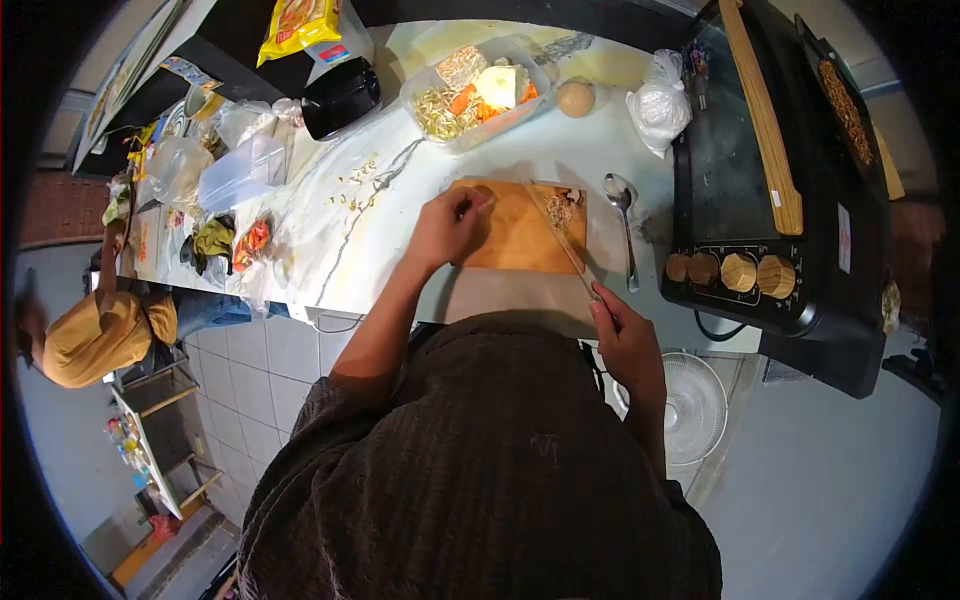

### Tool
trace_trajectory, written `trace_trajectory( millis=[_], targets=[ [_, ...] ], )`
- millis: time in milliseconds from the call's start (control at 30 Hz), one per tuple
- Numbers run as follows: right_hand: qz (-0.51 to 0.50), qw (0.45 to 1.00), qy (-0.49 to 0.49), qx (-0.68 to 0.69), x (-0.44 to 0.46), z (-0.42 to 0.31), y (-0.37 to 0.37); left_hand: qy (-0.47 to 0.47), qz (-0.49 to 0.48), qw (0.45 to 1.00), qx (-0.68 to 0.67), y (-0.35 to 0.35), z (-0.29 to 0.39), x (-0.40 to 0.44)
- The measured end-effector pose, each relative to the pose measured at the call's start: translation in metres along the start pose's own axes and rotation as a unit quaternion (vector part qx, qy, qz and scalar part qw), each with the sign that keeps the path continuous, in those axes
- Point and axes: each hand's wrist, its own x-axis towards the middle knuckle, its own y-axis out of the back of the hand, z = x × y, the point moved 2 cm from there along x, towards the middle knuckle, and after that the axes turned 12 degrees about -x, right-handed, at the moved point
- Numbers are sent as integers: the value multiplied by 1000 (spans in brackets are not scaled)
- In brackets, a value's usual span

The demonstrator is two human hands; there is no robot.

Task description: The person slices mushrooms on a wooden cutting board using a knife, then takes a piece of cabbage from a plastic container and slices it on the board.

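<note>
A wooden cutting board lies on the marble-patterned counter in front of me. My right hand grips a knife, its thin blade slanting up and left across the board. Finely chopped pale and brownish bits sit by the blade at the board's upper right. Over the board's left side, my left hand has its fingers curled together near a small pale piece; what they pinch is unclear. A metal spoon rests just right of the board.
Behind the board stands a clear plastic container with bean sprouts, orange pieces and a white lump. Beside it are a brown egg and a tied white bag. A black stove stands right; bags crowd the left. Another person is far left.
</note>
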Motion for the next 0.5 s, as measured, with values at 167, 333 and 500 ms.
trace_trajectory(
  millis=[167,333,500],
  targets=[
    [-46,999,-16,16,-2,1,-8,6,-35,999,1,-27,-13,3],
    [-32,998,28,37,-1,8,-20,25,-38,999,30,-26,-8,7],
    [-52,999,1,5,0,3,-16,27,-42,997,52,-26,-7,8]
  ],
)
